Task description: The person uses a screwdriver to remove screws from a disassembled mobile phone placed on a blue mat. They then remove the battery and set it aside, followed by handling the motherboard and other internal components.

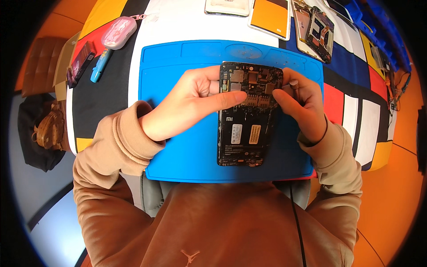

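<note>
An opened smartphone [240, 113] without its back cover is held upright-lengthwise over a blue silicone work mat [187, 153]. Its circuit board [251, 78] with metal shields and card slots shows at the far end; the black battery [245, 139] takes up the nearer part. My left hand [189, 104] is closed on the phone's left side, its thumb lying across the board. On the right edge my right hand [307, 104] grips too, thumb by the card slots. A small metallic end [294, 83] pokes out among the right fingers; the rest of it is hidden.
Past the mat lie a white phone or box [227, 6], an orange-fronted box [269, 18] and a disassembled phone [320, 35]. Blue bins [378, 22] stand at the far right. At the left are a pink case [119, 33], a blue pen-like item [101, 65] and a dark box [81, 63].
</note>
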Motion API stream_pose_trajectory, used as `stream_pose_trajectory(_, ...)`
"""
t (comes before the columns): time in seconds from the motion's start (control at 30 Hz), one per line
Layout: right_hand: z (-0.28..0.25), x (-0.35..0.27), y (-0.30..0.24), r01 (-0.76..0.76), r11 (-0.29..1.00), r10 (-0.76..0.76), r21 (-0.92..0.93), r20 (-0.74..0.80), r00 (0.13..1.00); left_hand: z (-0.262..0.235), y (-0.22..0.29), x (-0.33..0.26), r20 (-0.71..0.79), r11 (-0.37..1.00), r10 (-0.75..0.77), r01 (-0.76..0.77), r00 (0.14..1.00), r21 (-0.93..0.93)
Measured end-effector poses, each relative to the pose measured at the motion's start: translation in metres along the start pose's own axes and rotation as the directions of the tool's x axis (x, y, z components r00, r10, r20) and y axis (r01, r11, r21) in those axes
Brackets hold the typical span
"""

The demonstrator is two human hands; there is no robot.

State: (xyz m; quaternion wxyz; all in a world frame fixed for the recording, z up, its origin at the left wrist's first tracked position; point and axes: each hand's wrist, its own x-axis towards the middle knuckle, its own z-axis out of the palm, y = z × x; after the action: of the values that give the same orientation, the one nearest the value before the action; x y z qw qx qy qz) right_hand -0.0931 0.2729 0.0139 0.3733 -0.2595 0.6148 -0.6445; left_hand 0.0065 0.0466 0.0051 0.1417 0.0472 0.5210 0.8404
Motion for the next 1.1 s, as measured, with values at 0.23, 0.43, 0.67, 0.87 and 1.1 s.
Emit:
stream_pose_trajectory(0.23, 0.003, 0.0, 0.002, -0.012, 1.0, 0.012, -0.007, -0.001, 1.0, 0.0, -0.003, 0.001, -0.044, 1.0, 0.002, -0.002, 0.999, 0.004)
stream_pose_trajectory(0.43, 0.004, 0.0, -0.004, -0.026, 0.997, 0.024, 0.068, 0.024, 0.999, 0.003, 0.001, 0.0, -0.032, 0.998, -0.054, 0.055, 0.998, 0.038)
stream_pose_trajectory(0.67, 0.003, 0.005, -0.002, -0.009, 1.0, 0.009, -0.01, 0.011, 1.0, 0.008, 0.005, -0.002, 0.054, 0.987, -0.122, 0.116, 0.991, 0.107)
stream_pose_trajectory(0.87, 0.007, 0.005, -0.003, -0.045, 0.997, 0.044, -0.056, -0.022, 0.999, 0.01, 0.003, -0.002, 0.039, 0.988, -0.111, 0.106, 0.993, 0.116)
stream_pose_trajectory(1.1, 0.01, 0.009, -0.002, 0.015, 1.0, -0.014, 0.012, -0.065, 0.998, 0.009, -0.002, -0.001, -0.048, 0.989, -0.063, 0.069, 0.997, 0.128)
